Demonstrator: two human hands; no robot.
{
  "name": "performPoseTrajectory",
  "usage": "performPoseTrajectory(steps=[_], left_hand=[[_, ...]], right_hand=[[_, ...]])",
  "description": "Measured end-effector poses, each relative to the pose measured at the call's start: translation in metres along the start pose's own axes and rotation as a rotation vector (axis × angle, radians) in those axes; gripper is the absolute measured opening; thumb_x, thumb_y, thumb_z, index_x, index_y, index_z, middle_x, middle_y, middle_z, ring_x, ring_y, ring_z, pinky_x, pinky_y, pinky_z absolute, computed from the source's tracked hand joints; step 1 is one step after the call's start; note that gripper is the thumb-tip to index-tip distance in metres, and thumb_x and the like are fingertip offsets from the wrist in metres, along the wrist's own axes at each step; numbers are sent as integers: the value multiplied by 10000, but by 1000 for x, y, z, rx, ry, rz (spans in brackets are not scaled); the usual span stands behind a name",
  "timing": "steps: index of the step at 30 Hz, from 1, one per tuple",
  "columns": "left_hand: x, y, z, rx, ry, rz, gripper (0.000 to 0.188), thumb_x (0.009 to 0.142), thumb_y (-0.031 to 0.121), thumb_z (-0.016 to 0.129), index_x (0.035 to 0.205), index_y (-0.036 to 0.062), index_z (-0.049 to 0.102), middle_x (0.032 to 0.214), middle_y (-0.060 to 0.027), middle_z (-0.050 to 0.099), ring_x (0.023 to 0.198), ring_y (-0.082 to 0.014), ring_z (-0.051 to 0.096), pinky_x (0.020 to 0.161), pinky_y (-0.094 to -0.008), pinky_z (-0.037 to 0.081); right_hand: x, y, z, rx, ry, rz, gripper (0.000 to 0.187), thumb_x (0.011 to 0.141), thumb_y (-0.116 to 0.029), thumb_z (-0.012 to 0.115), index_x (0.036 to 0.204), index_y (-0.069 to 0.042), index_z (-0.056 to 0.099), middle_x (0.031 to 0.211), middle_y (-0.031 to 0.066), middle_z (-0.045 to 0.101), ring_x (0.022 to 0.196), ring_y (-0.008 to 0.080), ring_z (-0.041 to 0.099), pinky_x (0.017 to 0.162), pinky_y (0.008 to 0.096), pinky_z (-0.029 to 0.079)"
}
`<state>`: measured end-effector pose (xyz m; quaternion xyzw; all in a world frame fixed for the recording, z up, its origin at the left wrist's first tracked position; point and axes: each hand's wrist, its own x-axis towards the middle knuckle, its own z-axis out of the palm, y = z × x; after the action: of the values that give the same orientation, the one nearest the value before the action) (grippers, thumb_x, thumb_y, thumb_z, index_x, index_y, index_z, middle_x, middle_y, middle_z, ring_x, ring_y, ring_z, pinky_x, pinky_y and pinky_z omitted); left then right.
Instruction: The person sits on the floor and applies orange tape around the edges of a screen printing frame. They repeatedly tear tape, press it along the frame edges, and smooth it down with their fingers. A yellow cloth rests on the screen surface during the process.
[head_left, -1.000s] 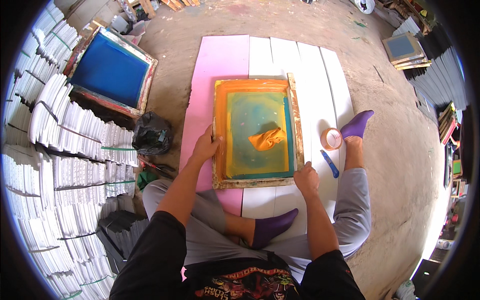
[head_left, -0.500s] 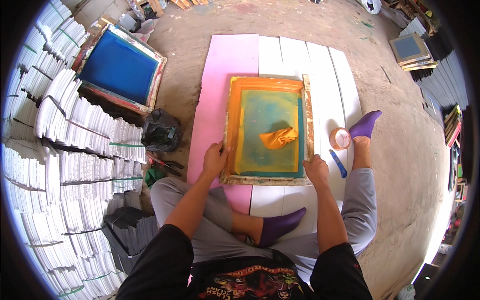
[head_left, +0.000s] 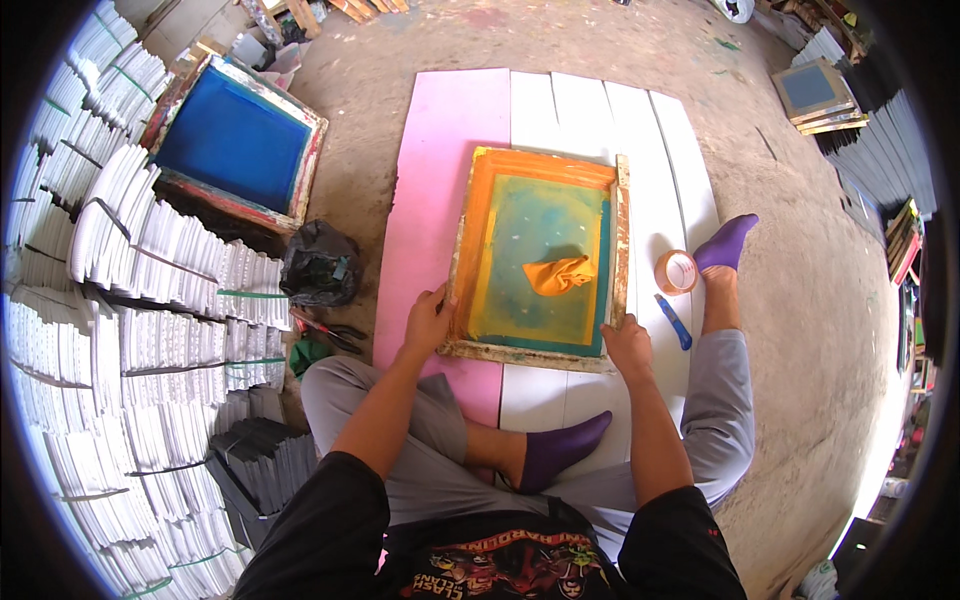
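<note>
A wooden silk-screen frame [head_left: 540, 352] lies on the boards in front of me, turned slightly clockwise. Its mesh is greenish yellow with orange and teal ink along the borders. My left hand [head_left: 430, 318] grips the frame's left rail near the lower corner, fingers curled over the edge. At the lower right corner, my right hand [head_left: 628, 345] is closed on the rail. A crumpled orange cloth [head_left: 560, 275] rests on the mesh, right of its middle. Just right of the frame are a roll of brown tape [head_left: 662, 270] and a blue box cutter [head_left: 673, 322].
Pink and white boards [head_left: 425, 180] lie under the frame. Bundled white paper stacks [head_left: 170, 340] crowd the left, beside a blue screen frame [head_left: 230, 140], a black plastic bag [head_left: 320, 262] and red-handled pliers [head_left: 328, 325]. My purple-socked feet flank the boards' near and right sides.
The silk-screen frame has turned a little clockwise, its far end shifting right, with both hands still on it. The cloth moved along with the mesh.
</note>
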<state>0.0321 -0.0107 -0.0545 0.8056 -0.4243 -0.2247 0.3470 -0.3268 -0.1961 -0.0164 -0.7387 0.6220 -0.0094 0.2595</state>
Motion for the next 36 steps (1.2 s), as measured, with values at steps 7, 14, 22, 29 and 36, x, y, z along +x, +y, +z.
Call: performPoseTrajectory(steps=[7,14,22,29,36], left_hand=[[-3,7,-23,-67,-178,-122,420,1023,340,648,1386,129,667,918,-189,740,849,-345,721,801,-429,554],[-18,-1,-29,-96,-331,-127,478,979,353,734,1379,100,662,910,-128,769,824,-245,727,779,-391,561],[-18,-33,-14,-208,-257,-171,563,993,445,697,1464,147,619,892,-124,757,813,-229,711,793,-379,556],[-17,1,-17,-9,-171,-244,586,998,585,593,1384,153,683,967,-221,755,931,-391,738,847,-444,558],[-12,-11,-3,-109,-87,-257,579,990,529,636,1352,82,698,944,-198,763,877,-301,750,815,-403,561]], right_hand=[[6,6,7,50,-58,4,517,904,-410,750,1073,58,610,994,341,723,963,517,713,870,562,573],[3,10,13,32,15,-34,523,922,-418,736,1115,48,600,1007,338,721,962,516,710,865,563,571],[-1,5,16,45,76,-73,471,955,-391,700,1085,47,584,975,349,712,940,533,695,844,574,556],[2,14,24,-18,50,-80,515,969,-413,685,1160,43,540,1028,330,713,964,520,699,858,586,556],[19,52,32,-308,72,-375,541,963,-502,697,1159,3,682,942,254,720,906,463,719,796,529,574]])
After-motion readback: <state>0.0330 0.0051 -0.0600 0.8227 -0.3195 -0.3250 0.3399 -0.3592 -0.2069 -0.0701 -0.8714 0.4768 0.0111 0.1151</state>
